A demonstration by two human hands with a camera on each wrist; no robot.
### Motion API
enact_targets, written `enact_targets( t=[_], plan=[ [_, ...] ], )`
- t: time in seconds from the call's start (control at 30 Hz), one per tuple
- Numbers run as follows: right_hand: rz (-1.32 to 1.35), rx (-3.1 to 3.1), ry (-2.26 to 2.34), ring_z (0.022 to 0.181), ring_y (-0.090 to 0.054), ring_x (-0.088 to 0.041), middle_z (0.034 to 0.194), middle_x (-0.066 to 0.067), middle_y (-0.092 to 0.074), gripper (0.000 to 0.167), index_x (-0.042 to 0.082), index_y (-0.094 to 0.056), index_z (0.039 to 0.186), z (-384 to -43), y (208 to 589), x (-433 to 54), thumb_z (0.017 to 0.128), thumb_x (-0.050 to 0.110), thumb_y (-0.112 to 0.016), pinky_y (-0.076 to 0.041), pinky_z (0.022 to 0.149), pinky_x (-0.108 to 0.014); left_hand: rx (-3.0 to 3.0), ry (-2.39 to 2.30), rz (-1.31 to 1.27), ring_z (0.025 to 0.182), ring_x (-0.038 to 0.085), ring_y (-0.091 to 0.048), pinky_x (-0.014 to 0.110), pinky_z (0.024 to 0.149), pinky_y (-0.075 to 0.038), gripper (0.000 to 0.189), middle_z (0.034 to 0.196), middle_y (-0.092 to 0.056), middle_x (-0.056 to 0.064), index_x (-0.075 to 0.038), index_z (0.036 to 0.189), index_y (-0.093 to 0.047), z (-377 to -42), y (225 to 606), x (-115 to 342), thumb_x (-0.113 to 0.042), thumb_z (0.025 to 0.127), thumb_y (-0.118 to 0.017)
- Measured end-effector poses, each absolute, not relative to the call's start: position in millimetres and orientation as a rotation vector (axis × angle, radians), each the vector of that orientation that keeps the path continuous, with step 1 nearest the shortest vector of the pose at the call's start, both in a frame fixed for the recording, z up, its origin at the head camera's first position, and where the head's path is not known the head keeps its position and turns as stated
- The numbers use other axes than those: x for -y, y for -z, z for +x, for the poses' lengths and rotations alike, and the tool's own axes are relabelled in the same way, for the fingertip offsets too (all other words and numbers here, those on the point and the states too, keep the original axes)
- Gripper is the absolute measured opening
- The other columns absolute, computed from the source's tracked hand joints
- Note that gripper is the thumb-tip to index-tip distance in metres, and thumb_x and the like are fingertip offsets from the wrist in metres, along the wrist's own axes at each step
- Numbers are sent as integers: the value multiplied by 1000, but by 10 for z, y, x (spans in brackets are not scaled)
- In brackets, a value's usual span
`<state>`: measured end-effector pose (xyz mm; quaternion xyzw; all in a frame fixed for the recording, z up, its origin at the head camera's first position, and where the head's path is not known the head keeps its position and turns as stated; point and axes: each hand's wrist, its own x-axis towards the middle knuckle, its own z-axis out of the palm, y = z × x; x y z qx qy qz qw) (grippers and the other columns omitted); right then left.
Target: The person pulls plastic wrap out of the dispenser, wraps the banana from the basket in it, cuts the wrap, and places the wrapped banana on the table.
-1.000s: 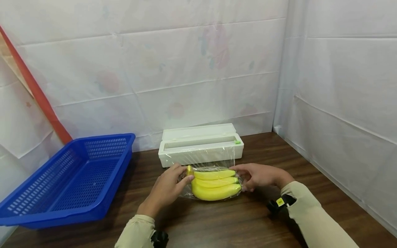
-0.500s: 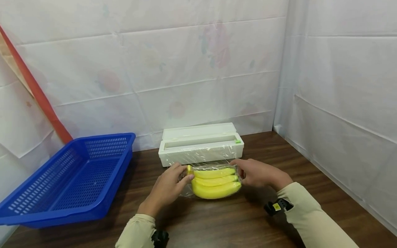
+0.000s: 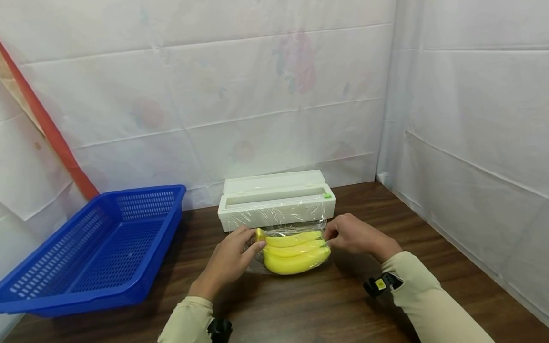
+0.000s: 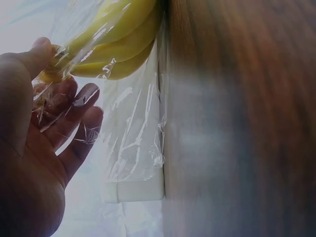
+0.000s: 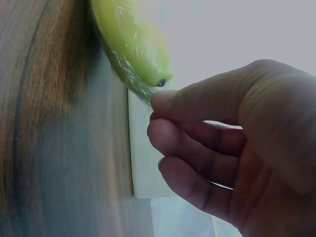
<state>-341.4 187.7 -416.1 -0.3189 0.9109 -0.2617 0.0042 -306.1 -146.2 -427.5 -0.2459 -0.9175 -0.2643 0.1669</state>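
A bunch of yellow bananas (image 3: 293, 257) lies in front of the white box, with clear cling film (image 4: 133, 143) over and around it. The film reaches back across the box's front in the head view. At the bunch's stem end, my left hand (image 3: 229, 255) holds the stem between thumb and fingers, film caught over the fingertips. My right hand (image 3: 362, 238) is at the tip end, where thumb and forefinger pinch the film just beyond a dark banana tip (image 5: 161, 83). The underside of the bunch is hidden.
The long white cling film box (image 3: 274, 216) stands with its lid raised, a green piece (image 3: 327, 196) at its right end. A blue perforated basket (image 3: 146, 281) sits at the left. White sheeting (image 3: 257, 95) hangs behind and to the right of the wooden table (image 3: 283, 314).
My right hand has drawn up and back from beside the banana tips and now pinches the film there. The left hand keeps its hold on the stem; the bunch has barely shifted.
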Motion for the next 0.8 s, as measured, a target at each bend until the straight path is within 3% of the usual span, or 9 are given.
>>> enact_targets(
  t=[0.23,0.53,0.8],
  plan=[
    [-1048,-2865,758,71,-53,-5,81,13,-62,17,21,-69,80,-3394,4165,-1892,92,9,-70,-47,66,-28,2661,804,-699,77,9,-49,29,68,-44,25,91,-51,-12,-21,113,-69,-3065,4254,1477,-40,101,-59],
    [-1052,-2768,880,67,-50,-9,75,7,-53,19,19,-57,83,-3466,4346,-1864,98,8,-54,-44,63,-29,2705,879,-766,84,10,-50,31,73,-45,26,98,-52,-9,-16,122,-67,-3007,4198,1550,-32,103,-59],
    [-787,-2691,1270,73,-64,-19,89,-2,-63,9,11,-59,103,-3403,4586,-1931,104,20,-55,-55,60,-33,2731,930,-856,91,13,-52,32,78,-47,39,110,-58,-3,-4,138,-59,-3042,4213,1520,-20,103,-57]
  ],
)
